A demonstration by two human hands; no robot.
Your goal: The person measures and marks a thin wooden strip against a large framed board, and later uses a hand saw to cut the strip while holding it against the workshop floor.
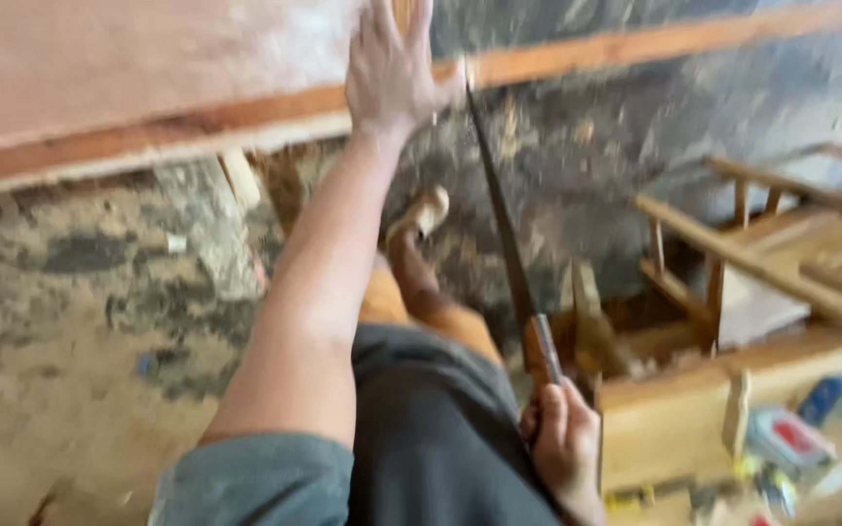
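My left hand (392, 63) lies flat with fingers spread on a long reddish wooden plank (148, 88) that runs across the top of the view. My right hand (562, 443) is closed around the wooden handle of a hand saw (504, 224). The saw's dark blade slants up to the plank's edge just right of my left hand. My bent leg and sandalled foot (419, 214) are under the plank. The picture is blurred by motion.
A wooden frame of slats (762, 244) stands at the right. A pale wooden box (674, 414) with small coloured items beside it sits at the lower right. The floor (70, 321) is dusty, with wood scraps and shavings.
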